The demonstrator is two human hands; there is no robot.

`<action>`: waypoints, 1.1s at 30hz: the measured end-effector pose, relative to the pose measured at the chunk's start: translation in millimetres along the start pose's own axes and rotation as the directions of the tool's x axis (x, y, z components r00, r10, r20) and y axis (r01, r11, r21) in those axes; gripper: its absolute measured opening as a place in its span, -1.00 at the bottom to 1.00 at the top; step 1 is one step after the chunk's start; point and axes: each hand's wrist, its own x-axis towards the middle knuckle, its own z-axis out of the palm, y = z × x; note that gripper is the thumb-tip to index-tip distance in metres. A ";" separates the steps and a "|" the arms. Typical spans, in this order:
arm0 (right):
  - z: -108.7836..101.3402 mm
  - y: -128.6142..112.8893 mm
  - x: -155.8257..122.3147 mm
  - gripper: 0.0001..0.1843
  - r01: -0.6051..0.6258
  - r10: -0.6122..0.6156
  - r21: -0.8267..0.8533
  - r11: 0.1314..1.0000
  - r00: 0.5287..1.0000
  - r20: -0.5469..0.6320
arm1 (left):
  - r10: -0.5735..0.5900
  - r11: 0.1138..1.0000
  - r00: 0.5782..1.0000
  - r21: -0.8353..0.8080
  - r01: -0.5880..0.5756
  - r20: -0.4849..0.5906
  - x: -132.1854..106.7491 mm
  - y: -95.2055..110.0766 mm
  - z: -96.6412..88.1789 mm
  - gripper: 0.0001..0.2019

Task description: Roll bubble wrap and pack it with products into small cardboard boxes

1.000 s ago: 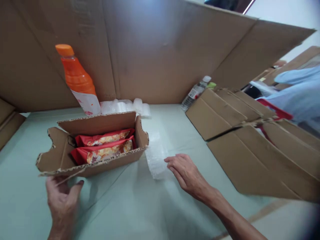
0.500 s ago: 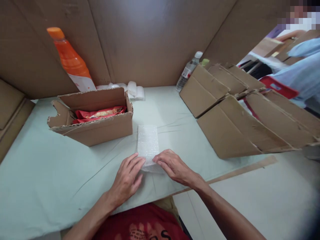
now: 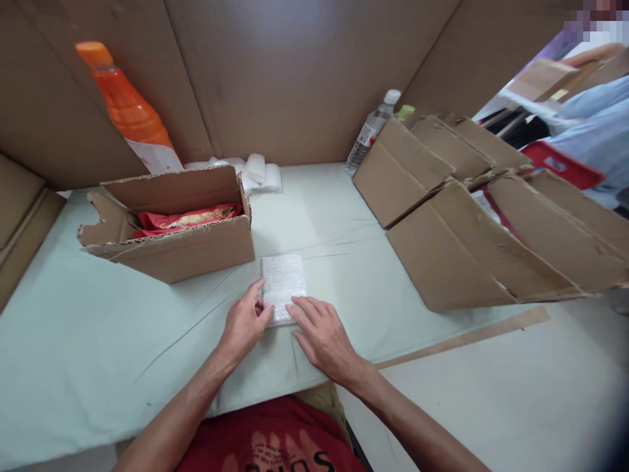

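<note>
A flat, folded piece of bubble wrap (image 3: 285, 275) lies on the pale green cloth in front of me; whether anything is inside it I cannot tell. My left hand (image 3: 246, 319) holds its left edge, index finger along the side and thumb at the near left corner, the other fingers curled. Across its near right part rest the fingertips of my right hand (image 3: 322, 334), spread and fairly flat, with the thumb apart.
An open cardboard box (image 3: 211, 246) with red packets (image 3: 196, 218) stands left, an orange bottle (image 3: 130, 108) behind it. White rolls (image 3: 260, 172) lie at the back. Several cardboard boxes (image 3: 437, 255) and a clear bottle (image 3: 371, 131) are right. Another person's blue sleeve (image 3: 597, 111) shows far right.
The near end of the bubble wrap has been folded over, making it shorter. My left hand has shifted to its left edge; my right hand has gone from pinching to lying spread on it.
</note>
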 end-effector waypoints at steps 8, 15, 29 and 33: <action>5.0 8.7 4.2 -0.75 0.005 -0.006 0.083 0.997 1.000 0.005 | 0.523 0.829 0.848 0.277 -0.485 -0.081 -38.3 -3.2 -12.3 -0.54; -9.0 -4.4 -7.0 -0.76 -0.085 0.096 0.167 0.982 0.994 -0.056 | 0.354 0.900 0.935 0.285 -0.330 -0.036 -46.7 -12.0 -3.3 -0.61; 14.6 0.0 24.0 -0.75 -0.008 0.020 0.286 0.958 0.999 -0.038 | -0.244 0.841 0.963 -0.519 0.149 -0.119 -62.7 -9.6 -15.6 -0.29; 4.1 -13.2 19.1 -0.76 -0.138 0.097 0.516 0.846 0.990 0.106 | -0.288 0.654 0.958 -0.728 0.205 0.011 -69.8 -3.2 -12.7 -0.18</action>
